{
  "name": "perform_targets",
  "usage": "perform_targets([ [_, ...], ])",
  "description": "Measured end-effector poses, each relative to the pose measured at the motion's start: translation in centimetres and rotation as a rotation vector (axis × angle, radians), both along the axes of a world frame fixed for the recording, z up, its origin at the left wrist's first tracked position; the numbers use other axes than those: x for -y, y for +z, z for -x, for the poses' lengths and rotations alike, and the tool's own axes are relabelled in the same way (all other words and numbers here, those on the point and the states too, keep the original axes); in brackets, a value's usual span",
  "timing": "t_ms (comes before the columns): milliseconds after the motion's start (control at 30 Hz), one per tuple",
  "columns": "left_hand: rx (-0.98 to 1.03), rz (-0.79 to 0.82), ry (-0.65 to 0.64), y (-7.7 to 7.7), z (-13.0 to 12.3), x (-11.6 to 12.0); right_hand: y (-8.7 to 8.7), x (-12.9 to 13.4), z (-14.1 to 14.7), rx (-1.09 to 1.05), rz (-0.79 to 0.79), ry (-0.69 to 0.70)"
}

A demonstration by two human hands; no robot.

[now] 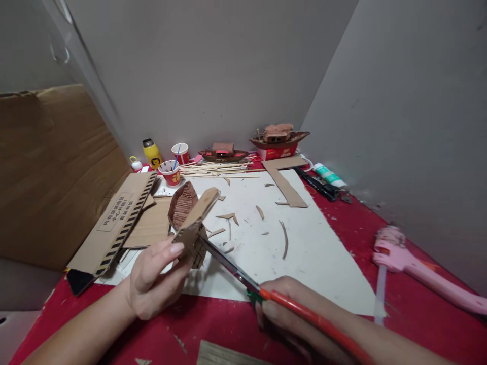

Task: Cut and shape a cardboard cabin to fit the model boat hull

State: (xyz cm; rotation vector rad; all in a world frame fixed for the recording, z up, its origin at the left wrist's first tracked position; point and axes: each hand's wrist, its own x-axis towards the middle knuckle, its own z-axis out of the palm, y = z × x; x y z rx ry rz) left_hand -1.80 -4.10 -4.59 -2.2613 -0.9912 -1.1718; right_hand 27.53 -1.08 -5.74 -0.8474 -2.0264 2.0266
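My left hand (160,276) is closed round a folded piece of cardboard (201,205), thumb on its near face. From the right, my right hand (281,304) grips red-handled scissors (232,267), with a bit of green showing below the handle. Their blades reach the cardboard's lower right side, and the tips are hidden there. Just behind the cardboard is a brown model boat hull (182,203), partly covered by it. Curved cardboard offcuts (284,239) lie scattered on the white paper (304,258).
Flat printed cardboard (117,213) lies at left. Two paper cups (172,175), a yellow bottle (152,154), thin wooden sticks (216,169) and two finished model boats (279,136) line the back. A pink glue gun (414,266) lies at right, near black cutters (317,185).
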Motion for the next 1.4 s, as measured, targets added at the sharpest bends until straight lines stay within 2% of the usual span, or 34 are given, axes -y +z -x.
perform_targets([
  [100, 0.094, 0.012, -0.029, -0.2, -0.6, -0.1, -0.5, 0.1, 0.0, 0.087, -0.190, -0.086],
  [167, 0.283, 0.099, -0.054, -0.3, -1.3, -0.3, -0.8, 0.0, -0.1, 0.134, -0.268, -0.111],
  [267, 0.497, 0.141, -0.134, -0.3, -2.5, -0.7, -1.0, 0.0, -0.2, 0.158, -0.320, -0.119],
  [333, 0.590, 0.103, -0.171, 0.1, -3.3, -0.8, -0.9, 0.1, -0.2, 0.163, -0.338, -0.123],
  [433, 0.760, 0.063, -0.121, 1.2, -3.9, -0.6, -1.0, 0.3, -0.1, 0.160, -0.335, -0.116],
  [500, 0.874, 0.169, -0.046, 1.9, -4.0, -0.4, -1.2, 0.4, -0.1, 0.153, -0.327, -0.111],
  [600, 0.978, 0.601, -0.013, 2.7, -3.6, -0.3, -1.4, 0.4, -0.1, 0.170, -0.319, -0.112],
  [667, 1.008, 0.876, -0.039, 2.8, -3.2, -0.5, -1.5, 0.2, -0.2, 0.174, -0.293, -0.102],
  [733, 1.032, 0.991, -0.058, 2.7, -3.0, -0.7, -1.3, 0.1, -0.3, 0.146, -0.230, -0.058],
  [900, 1.097, 1.059, -0.008, 2.6, -2.4, -1.1, -0.8, -0.1, -0.4, 0.094, -0.110, 0.021],
  [1033, 1.038, 1.213, -0.001, 3.3, -1.3, -1.4, -0.7, -0.3, -0.3, 0.147, -0.126, 0.024],
  [1167, 0.968, 1.344, -0.065, 4.3, -0.4, -1.6, -0.9, -0.5, -0.4, 0.159, -0.166, 0.022],
  [1400, 0.961, 1.321, -0.098, 4.5, -0.5, -1.8, -0.3, 0.1, -1.0, 0.200, -0.281, -0.049],
])
